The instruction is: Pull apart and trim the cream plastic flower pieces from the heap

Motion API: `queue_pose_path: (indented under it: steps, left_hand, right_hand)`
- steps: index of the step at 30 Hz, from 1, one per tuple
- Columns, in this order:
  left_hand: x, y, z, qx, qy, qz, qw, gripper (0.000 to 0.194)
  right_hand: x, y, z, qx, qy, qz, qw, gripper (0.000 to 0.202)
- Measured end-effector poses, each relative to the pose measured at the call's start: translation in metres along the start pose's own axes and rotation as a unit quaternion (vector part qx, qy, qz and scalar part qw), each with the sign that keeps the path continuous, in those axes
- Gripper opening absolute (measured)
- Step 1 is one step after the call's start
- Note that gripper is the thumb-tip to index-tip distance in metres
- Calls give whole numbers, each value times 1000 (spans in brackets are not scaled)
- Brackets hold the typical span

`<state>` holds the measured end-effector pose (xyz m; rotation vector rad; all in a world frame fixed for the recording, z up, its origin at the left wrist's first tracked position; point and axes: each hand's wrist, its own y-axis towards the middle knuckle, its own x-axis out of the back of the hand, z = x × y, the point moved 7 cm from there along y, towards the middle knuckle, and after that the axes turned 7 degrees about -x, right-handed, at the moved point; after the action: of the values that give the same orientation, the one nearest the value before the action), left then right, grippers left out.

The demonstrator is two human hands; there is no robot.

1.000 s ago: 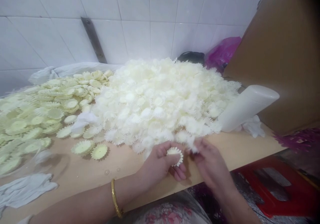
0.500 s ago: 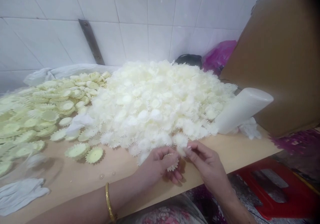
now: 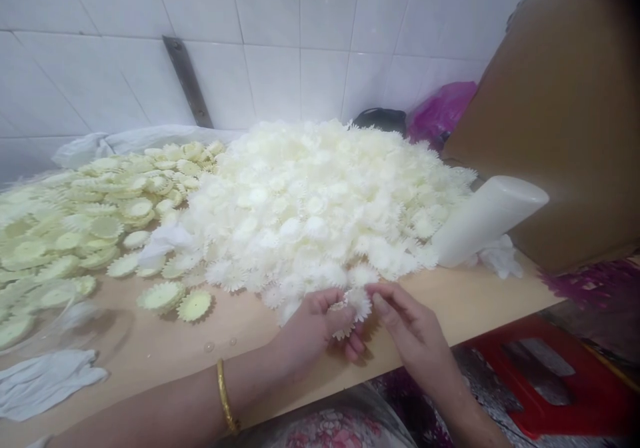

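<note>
Left hand pinches a toothed cream disc; right hand, grip unclear, meets a white floret, likely light, bendy, best rim-held

Through my remote feed, I have the bare left hand at six o'clock, fingers curled, thumb folded over; its bare forearm enters around half past seven. My bare right hand, between four and five, points its thumb and forefinger leftward.
</note>
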<state>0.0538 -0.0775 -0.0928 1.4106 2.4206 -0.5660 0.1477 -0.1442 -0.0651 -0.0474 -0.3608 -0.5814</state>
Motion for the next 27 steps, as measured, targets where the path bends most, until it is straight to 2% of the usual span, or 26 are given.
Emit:
queue_pose_path:
  steps: [4,6,9,12,14,16,18,22,27]
  left_hand:
    - [-5,-1,-3,-3,39,25,999,24]
    - [-6,-1,-3,11,23,20,999,23]
    - [-5,1,-1,40,-46,10,998,20]
    - [-3,2,1,54,-97,5,994,26]
    - [-2,3,2,52,-94,5,994,27]
    - [-2,3,2,49,-74,9,996,25]
    - [-2,2,2,50,-55,7,997,24]
    - [-2,2,2,43,-55,-6,998,20]
    - [0,3,0,21,-44,-13,999,22]
  right_hand:
    - [-16,3,-3,-42,53,79,995,22]
    - [-18,5,-4,-53,66,83,993,25]
    - [-4,12,-9,-45,3,0,999,30]
    - [15,18,-12,-24,-100,-104,989,29]
    - [24,18,-8,6,-141,-155,978,23]
    - [27,15,-2,32,-148,-178,972,19]
    - [24,10,2,34,-120,-156,980,17]
    - [6,-3,14,50,-48,-63,996,12]
    - [-15,-11,20,104,-79,0,991,8]
